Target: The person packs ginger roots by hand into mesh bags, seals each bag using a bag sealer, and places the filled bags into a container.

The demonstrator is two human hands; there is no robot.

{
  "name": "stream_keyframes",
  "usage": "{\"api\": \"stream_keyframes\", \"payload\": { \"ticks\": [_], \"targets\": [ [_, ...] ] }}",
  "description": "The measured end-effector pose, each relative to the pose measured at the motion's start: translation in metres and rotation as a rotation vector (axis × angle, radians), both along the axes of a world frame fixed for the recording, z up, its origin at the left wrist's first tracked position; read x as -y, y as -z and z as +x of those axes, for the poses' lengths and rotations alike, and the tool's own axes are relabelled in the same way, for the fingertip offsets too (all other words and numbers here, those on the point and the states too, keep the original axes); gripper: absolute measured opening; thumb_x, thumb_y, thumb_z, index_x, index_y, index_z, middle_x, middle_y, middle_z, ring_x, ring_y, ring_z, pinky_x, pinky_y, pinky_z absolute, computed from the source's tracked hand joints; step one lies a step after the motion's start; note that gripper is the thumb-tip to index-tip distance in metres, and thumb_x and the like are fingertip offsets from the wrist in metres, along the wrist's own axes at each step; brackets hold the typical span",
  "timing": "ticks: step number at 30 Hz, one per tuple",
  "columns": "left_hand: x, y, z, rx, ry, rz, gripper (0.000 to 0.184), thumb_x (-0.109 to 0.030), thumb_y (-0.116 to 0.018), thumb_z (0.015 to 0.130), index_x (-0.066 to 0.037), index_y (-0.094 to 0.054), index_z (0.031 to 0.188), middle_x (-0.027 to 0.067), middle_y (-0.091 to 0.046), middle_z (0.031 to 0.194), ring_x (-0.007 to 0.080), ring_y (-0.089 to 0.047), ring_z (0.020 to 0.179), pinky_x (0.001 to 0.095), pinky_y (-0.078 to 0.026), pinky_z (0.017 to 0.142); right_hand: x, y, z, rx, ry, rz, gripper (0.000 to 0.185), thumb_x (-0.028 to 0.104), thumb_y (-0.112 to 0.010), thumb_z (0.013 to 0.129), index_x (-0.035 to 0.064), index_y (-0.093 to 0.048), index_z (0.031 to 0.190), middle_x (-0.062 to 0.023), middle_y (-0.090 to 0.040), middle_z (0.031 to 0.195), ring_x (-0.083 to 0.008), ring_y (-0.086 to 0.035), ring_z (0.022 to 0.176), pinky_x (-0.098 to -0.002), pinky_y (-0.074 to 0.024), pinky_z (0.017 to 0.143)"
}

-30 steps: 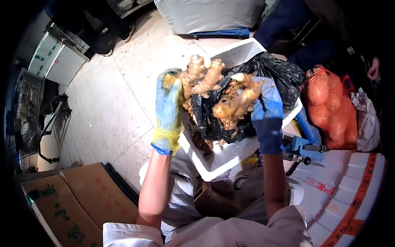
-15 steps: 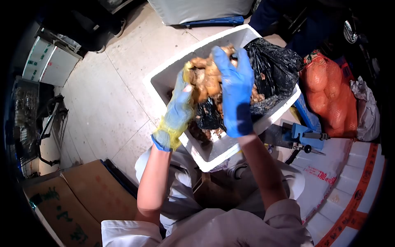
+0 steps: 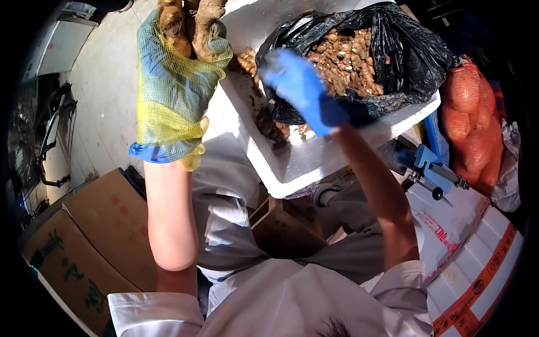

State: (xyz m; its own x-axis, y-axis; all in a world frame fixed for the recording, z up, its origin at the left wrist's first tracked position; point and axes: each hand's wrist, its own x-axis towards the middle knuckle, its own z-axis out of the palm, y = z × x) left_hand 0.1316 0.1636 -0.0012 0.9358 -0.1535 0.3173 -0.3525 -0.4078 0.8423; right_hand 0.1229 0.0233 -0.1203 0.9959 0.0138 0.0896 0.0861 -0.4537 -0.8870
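Head view: our left hand clutches ginger, far left; over a black bag, our right hand blurs, grip unclear.

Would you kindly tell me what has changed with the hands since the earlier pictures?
The yellow-and-blue-gloved left hand has moved left, beyond the rim of the white foam box, gripping knobbly brown ginger roots. The blue-gloved right hand no longer shows the ginger it held and is blurred, over the left part of the black plastic bag. The box and bulging orange mesh sack seem unmoved.
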Motion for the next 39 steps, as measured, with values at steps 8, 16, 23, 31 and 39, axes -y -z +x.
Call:
{"api": "stream_keyframes", "payload": {
  "ticks": [8,16,23,31,39],
  "targets": [
    [-0.014,0.015,-0.007,-0.380,-0.007,-0.802,0.032,-0.023,-0.046,0.082,-0.004,-0.045,0.108,0.0099,-0.051,0.095,0.0179,-0.051,0.081,0.0286,-0.045,0.069,0.007,0.182,-0.025,0.019,-0.737,-1.132,0.014,0.008,-0.048,0.069,0.0032,-0.061,0.069,-0.0144,-0.059,0.069,-0.0263,-0.058,0.066,-0.0326,-0.0456,0.060],
    [-0.015,0.018,-0.008,-0.463,0.034,-0.982,0.032,-0.022,-0.046,0.082,-0.005,-0.045,0.109,0.0097,-0.050,0.098,0.0170,-0.051,0.082,0.0279,-0.045,0.070,0.059,0.105,0.020,-0.292,-0.110,-0.868,0.015,0.008,-0.047,0.067,0.0023,-0.055,0.079,-0.0188,-0.057,0.080,-0.0351,-0.055,0.078,-0.0415,-0.0432,0.070],
    [-0.016,0.016,-0.011,-0.492,0.036,-1.047,0.032,-0.021,-0.046,0.082,-0.006,-0.044,0.110,0.0096,-0.050,0.100,0.0163,-0.051,0.083,0.0273,-0.045,0.070,0.139,0.159,0.024,-0.645,0.237,-0.601,0.020,0.017,-0.049,0.066,0.0044,-0.057,0.079,-0.0195,-0.058,0.077,-0.0348,-0.057,0.074,-0.0397,-0.0457,0.064],
    [-0.012,0.011,-0.006,-0.536,0.054,-1.206,0.032,-0.019,-0.046,0.082,-0.007,-0.044,0.111,0.0094,-0.049,0.102,0.0154,-0.051,0.083,0.0265,-0.045,0.071,0.073,0.143,-0.011,-0.521,0.060,0.018,0.020,0.024,-0.049,0.073,0.0053,-0.052,0.071,-0.0155,-0.057,0.071,-0.0300,-0.057,0.068,-0.0352,-0.0448,0.058],
    [-0.013,0.009,0.006,-0.613,0.063,-1.403,0.033,-0.018,-0.046,0.082,-0.008,-0.043,0.113,0.0092,-0.049,0.104,0.0146,-0.051,0.084,0.0258,-0.045,0.072,-0.010,0.197,-0.033,-0.068,-0.447,-0.691,0.027,0.007,-0.039,0.075,0.0069,-0.054,0.097,-0.0170,-0.057,0.089,-0.0298,-0.054,0.084,-0.0339,-0.0390,0.079]
  ]
}}
